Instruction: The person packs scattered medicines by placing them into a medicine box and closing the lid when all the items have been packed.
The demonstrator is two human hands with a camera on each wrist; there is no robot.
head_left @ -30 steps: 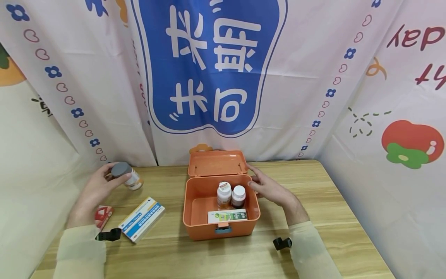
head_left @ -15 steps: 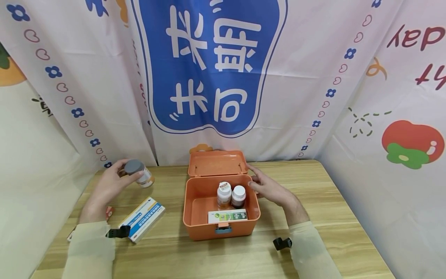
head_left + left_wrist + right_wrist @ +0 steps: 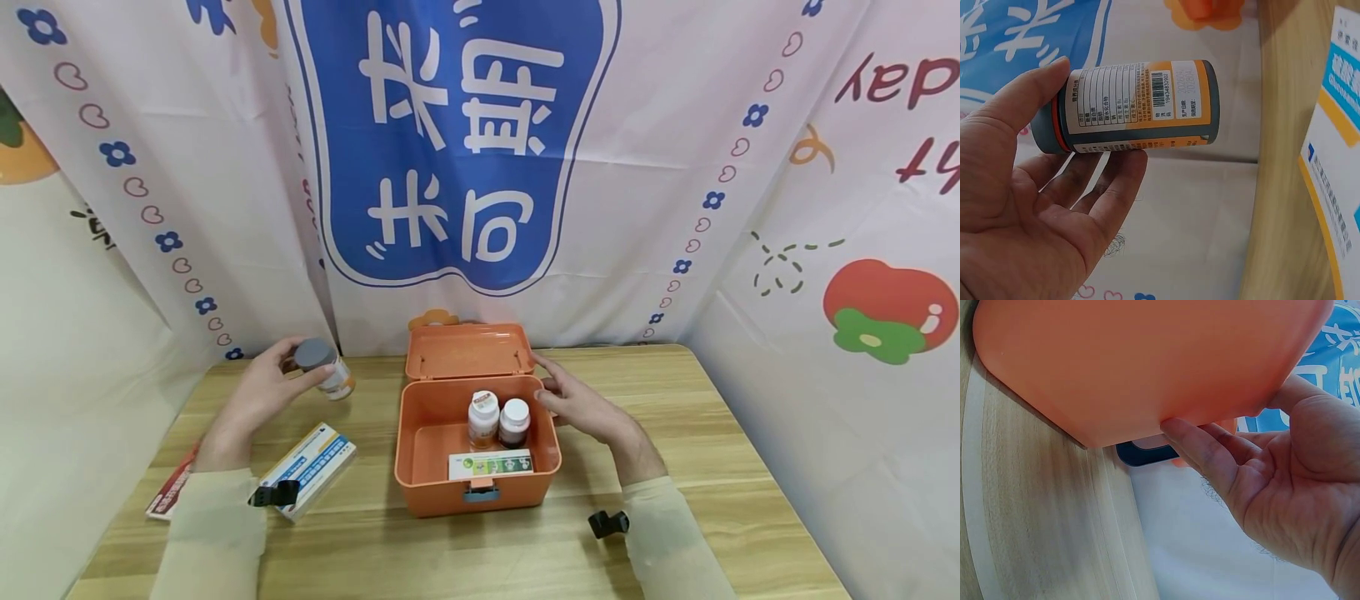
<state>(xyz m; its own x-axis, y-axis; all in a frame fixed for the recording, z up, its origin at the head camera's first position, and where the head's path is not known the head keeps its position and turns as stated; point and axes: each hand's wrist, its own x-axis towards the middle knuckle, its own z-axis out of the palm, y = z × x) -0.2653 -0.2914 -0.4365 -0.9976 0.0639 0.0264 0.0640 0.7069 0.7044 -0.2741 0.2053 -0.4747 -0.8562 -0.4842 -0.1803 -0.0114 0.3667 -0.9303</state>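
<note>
Well, left hand [image 3: 272, 387] grips a jar [image 3: 1138, 103], right hand [image 3: 583, 410] an orange box [image 3: 431, 498] (two bottles [image 3: 483, 423], carton [image 3: 491, 465] inside).

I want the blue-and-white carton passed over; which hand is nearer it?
Left. In the head view, the left hand is just up and left of the carton; the right hand is across at the right side of the orange box.

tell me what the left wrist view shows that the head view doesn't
Only the left wrist view shows the barcode on the grey-capped bottle. Only the head view shows the right hand, two white-capped bottles in the orange box, and the red carton. Both show the left hand holding the grey-capped bottle, plus the blue-striped carton.
</note>
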